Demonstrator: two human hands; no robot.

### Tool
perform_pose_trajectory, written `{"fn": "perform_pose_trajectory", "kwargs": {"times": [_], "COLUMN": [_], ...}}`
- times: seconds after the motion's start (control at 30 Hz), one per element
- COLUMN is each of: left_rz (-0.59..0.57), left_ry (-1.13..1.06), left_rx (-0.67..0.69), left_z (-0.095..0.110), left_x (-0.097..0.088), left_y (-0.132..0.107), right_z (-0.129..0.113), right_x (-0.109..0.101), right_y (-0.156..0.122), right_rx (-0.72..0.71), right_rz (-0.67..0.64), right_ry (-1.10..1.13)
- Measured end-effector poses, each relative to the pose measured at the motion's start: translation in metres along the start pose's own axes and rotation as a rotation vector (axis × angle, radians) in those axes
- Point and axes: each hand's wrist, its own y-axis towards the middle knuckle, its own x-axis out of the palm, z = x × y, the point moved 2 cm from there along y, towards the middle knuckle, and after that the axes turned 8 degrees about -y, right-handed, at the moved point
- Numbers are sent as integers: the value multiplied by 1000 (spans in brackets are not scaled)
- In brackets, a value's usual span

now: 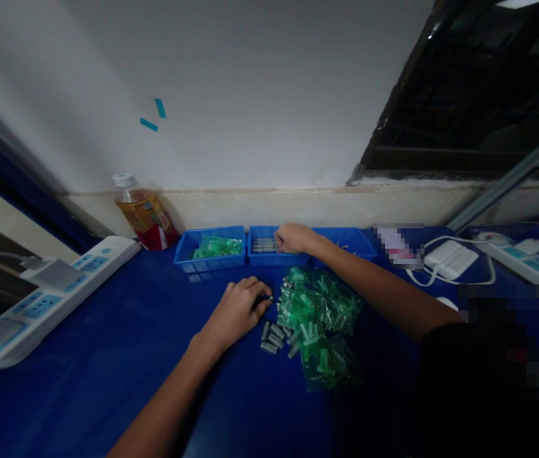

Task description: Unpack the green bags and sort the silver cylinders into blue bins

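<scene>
My left hand (240, 308) is over the blue table, thumb and index finger pinched around something small and pale at their tips, too small to name. Just below its fingertips lie several loose grey metal cylinders (273, 337). To its right is a pile of clear bags (317, 305) holding green plastic plugs and screws. My right hand (293, 238) reaches into the middle blue bin (273, 259), fingers curled down beside a row of metal cylinders (263, 244). Its fingertips are partly hidden, and what they hold cannot be made out.
A left blue bin (212, 262) holds green plugs in clear plastic; a right blue bin (362, 245) is partly behind my right forearm. A drink bottle (147, 213) stands against the wall. Power strips (54, 299) lie left and right, with a white charger (451, 259) and cables.
</scene>
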Motion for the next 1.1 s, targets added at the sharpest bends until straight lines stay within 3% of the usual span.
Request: {"fn": "perform_pose_trajectory", "kwargs": {"times": [0.17,0.43,0.63,0.83,1.1], "left_rz": [13,60,116,143,170], "left_ry": [20,89,50,18,3], "left_rx": [2,-16,-38,-67,-53], "left_z": [0,-2,-4,-4,-2], "left_x": [1,3,6,6,5], "left_y": [-2,-2,0,1,1], "right_z": [5,7,-4,2,-3], "right_x": [-6,-15,-13,-18,-10], "right_y": [-3,-30,-22,-28,-27], "right_rx": [-25,-65,-44,-5,-38], "right_rz": [6,48,59,86,-13], "right_ry": [-8,-23,-31,-15,4]}}
